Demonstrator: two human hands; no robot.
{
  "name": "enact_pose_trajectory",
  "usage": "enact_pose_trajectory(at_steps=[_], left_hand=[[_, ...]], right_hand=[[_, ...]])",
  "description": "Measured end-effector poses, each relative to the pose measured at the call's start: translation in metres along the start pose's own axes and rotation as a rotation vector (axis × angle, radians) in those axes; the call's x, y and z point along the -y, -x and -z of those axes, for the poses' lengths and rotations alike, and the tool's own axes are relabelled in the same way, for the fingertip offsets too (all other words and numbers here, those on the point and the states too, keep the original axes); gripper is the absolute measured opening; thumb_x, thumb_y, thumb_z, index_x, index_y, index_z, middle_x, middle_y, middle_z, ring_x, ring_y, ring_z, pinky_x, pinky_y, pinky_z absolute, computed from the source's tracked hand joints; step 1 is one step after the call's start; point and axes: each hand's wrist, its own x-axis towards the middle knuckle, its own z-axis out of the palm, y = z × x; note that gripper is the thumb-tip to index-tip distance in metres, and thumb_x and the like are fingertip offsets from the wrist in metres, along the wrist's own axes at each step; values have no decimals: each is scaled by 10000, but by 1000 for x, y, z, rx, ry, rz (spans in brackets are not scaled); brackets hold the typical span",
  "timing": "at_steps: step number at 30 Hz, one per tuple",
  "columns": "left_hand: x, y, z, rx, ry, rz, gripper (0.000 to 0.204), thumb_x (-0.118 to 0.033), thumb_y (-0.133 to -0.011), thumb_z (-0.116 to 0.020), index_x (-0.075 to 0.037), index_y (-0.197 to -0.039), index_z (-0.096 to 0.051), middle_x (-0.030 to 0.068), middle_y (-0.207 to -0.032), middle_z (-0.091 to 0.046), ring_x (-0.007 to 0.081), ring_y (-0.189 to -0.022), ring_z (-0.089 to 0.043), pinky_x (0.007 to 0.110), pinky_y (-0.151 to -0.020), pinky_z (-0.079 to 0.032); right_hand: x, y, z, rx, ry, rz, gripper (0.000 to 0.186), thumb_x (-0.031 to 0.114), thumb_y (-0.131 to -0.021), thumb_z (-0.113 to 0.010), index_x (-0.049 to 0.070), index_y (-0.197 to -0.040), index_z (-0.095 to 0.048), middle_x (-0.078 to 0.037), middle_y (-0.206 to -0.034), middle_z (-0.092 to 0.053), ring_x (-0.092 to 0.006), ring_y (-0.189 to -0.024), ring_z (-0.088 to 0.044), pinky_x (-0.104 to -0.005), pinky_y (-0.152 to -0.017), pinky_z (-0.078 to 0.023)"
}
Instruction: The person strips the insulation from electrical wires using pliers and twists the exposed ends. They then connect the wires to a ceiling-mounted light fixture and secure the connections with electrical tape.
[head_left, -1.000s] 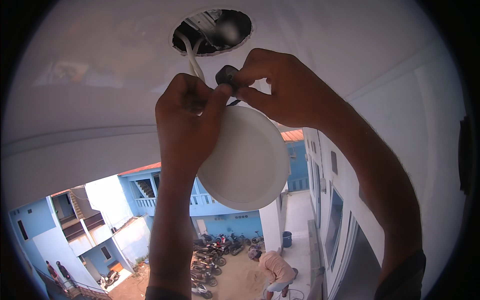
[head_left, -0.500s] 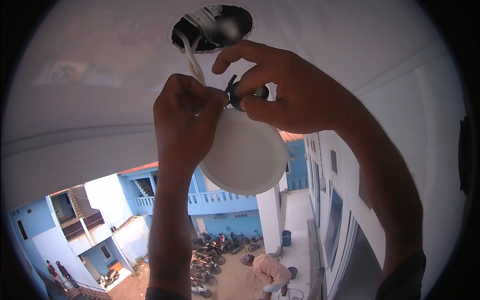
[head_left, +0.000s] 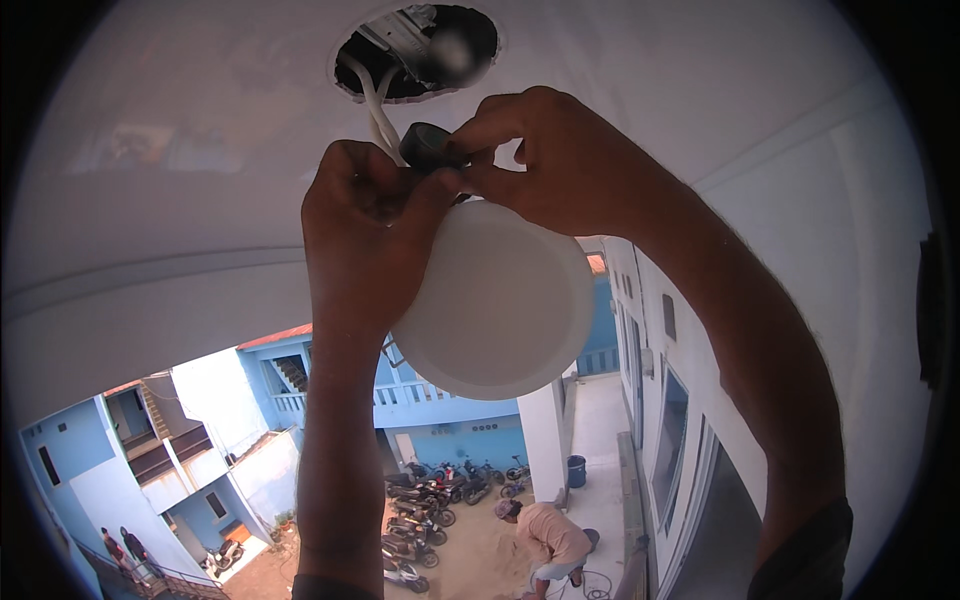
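Just below the ceiling, my right hand [head_left: 570, 155] pinches a roll of black electrical tape [head_left: 424, 143] between thumb and fingers. Closed beside it, my left hand [head_left: 362, 235] grips the wire ends, though its fingers mostly hide the joint. A pair of white cables [head_left: 376, 112] runs down from a round hole [head_left: 350, 58] in the ceiling to this hand. Beneath both hands hangs a round white ceiling light panel [head_left: 492, 310], face toward me; its upper rim and connection lie behind my fingers.
White ceiling [head_left: 180, 160] spreads overhead, and a wall with windows [head_left: 672, 420] is at the right. Far below, a stooping person [head_left: 552, 535] works near a blue bucket [head_left: 577, 471]. Parked motorcycles [head_left: 420, 515] stand in the yard before a blue building [head_left: 480, 448].
My right hand has moved left and brought the tape roll over my left fingertips, its fingers now closer together. The light panel has swung slightly and shows more of its face.
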Motion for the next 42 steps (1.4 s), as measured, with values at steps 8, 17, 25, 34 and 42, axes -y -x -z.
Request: enact_pose_trajectory(at_steps=[8, 17, 25, 34, 42], left_hand=[[3, -6, 21, 102, 117, -167, 152, -36, -927, -706, -51, -971, -561, 100, -866, -756, 138, -760, -710, 291, -729, -571], [-12, 5, 31, -45, -7, 20, 212, -46, -843, -723, -33, -891, -517, 126, -801, -724, 152, -730, -699, 320, -730, -563], [0, 0, 51, 53, -47, 110, 188, -59, -883, -715, -59, -929, -532, 165, -910, -754, 188, -750, -723, 307, -724, -578], [30, 6, 81, 25, 96, 10, 170, -71, -852, -701, 11, -970, -609, 129, -832, -724, 149, -732, -676, 316, -727, -554], [18, -6, 65, 80, -51, -18, 134, -74, -881, -680, -7, -971, -753, 110, -854, -748, 168, -795, -710, 352, -820, -559]], right_hand=[[25, -6, 18, -29, 175, 152, 147, 91, -889, -725, 62, -1025, -774, -52, -1102, -597, -178, -811, -677, -326, -654, -572], [30, 4, 18, 74, 39, 175, 121, 92, -873, -741, 43, -970, -793, -49, -1284, -620, -229, -1011, -686, -355, -906, -557], [31, -26, -23, 4, -610, -59, 275, 266, -848, -793, 80, -1050, -802, -117, -985, -769, -247, -890, -726, -394, -859, -561], [52, -20, -47, -54, 145, 68, 185, 22, -779, -715, 34, -964, -721, -97, -1067, -667, -262, -1002, -685, -398, -934, -559], [45, -29, -36, -40, -784, -187, 206, 201, -858, -730, 3, -914, -737, -155, -1135, -723, -231, -962, -698, -379, -888, -535]])
